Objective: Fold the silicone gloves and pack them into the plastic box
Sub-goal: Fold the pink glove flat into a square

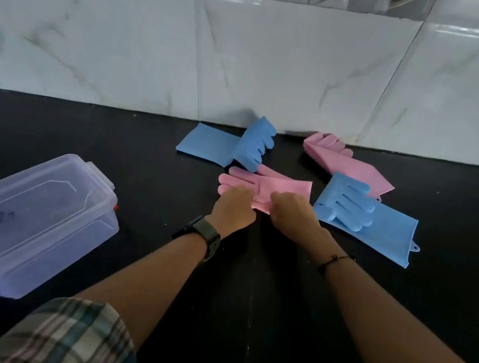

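Observation:
A pink silicone glove [274, 186] lies flat on the black counter, fingers pointing left. My left hand [232, 208] and my right hand [290, 215] both grip its near edge, side by side. A blue glove [215, 145] lies behind it, its fingers bent up against the wall. A second pink glove [349, 165] rests at the back right. Another blue glove [362, 221] lies flat to the right, close to my right hand. The clear plastic box [23, 223] stands at the left with its lid on.
A marble-tiled wall [250, 58] rises right behind the gloves. The black counter [244, 306] stretches toward me between my forearms. I wear a dark watch [208, 237] on the left wrist and a thin cord on the right.

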A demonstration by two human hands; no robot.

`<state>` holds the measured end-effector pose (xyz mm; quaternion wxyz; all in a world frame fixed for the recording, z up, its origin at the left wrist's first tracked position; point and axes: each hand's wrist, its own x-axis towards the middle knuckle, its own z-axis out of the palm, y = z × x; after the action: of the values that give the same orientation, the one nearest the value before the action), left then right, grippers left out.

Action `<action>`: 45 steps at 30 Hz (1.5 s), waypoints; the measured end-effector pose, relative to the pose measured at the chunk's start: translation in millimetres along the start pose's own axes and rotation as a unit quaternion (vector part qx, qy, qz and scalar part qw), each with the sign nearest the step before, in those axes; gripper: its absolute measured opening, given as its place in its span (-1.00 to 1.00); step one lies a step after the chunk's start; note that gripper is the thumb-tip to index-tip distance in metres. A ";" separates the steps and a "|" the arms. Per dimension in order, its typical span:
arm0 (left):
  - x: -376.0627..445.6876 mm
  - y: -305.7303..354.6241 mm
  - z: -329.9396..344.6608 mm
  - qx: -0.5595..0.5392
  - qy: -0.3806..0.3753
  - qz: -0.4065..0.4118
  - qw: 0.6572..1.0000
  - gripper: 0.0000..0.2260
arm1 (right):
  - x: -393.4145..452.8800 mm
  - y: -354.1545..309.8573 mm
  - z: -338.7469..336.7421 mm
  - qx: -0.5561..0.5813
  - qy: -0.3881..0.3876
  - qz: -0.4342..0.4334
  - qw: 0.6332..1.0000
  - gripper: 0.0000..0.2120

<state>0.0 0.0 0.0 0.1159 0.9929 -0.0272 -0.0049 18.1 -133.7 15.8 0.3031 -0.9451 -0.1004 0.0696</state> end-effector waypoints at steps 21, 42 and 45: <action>-43.5 -51.0 -17.3 0.089 0.002 0.032 0.996 -0.82 | -204.6 4.4 -20.6 0.433 -0.303 0.241 0.814 -0.88; 32.1 17.4 -10.4 -0.055 0.084 -0.053 0.993 -0.78 | -8.5 51.9 -80.9 -0.008 0.105 0.013 0.994 -0.80; 73.2 59.8 -27.7 -0.145 0.067 -0.044 0.986 -0.76 | 64.8 65.7 -108.5 -0.144 0.143 0.000 0.979 -0.70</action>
<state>70.4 -55.8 40.5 0.2599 0.9639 0.0257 0.0522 111.5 -231.7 60.1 0.1755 -0.9789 -0.0648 -0.0816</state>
